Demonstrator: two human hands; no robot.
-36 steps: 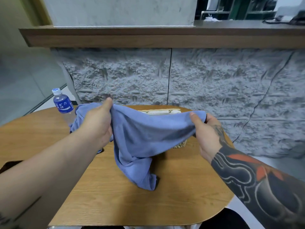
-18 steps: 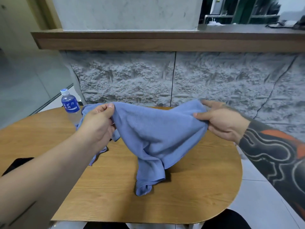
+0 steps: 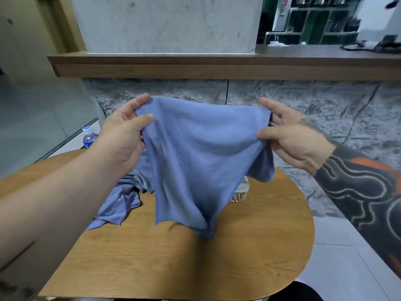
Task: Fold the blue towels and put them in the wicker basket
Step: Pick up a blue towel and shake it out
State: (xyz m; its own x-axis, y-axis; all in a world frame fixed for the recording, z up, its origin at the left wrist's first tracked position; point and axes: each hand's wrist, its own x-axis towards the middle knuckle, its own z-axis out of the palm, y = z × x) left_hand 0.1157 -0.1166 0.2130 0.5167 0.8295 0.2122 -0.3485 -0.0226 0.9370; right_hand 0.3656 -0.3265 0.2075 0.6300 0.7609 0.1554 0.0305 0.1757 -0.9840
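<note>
Soft, lightweight blue cloth towel [image 3: 201, 159] hangs limp; left hand [image 3: 123, 137] and right hand [image 3: 290, 137] each pinch 1 top corner, likely the best hold.

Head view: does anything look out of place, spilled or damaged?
Nothing spilled or damaged. A second blue towel lies crumpled on the table, left of the held towel; the wicker basket is mostly hidden behind that.

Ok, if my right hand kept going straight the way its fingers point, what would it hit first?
The blue towel it pinches: the right hand points left along the stretched top edge, so it would gather cloth, then probably reach the left hand. Depth is unclear.
</note>
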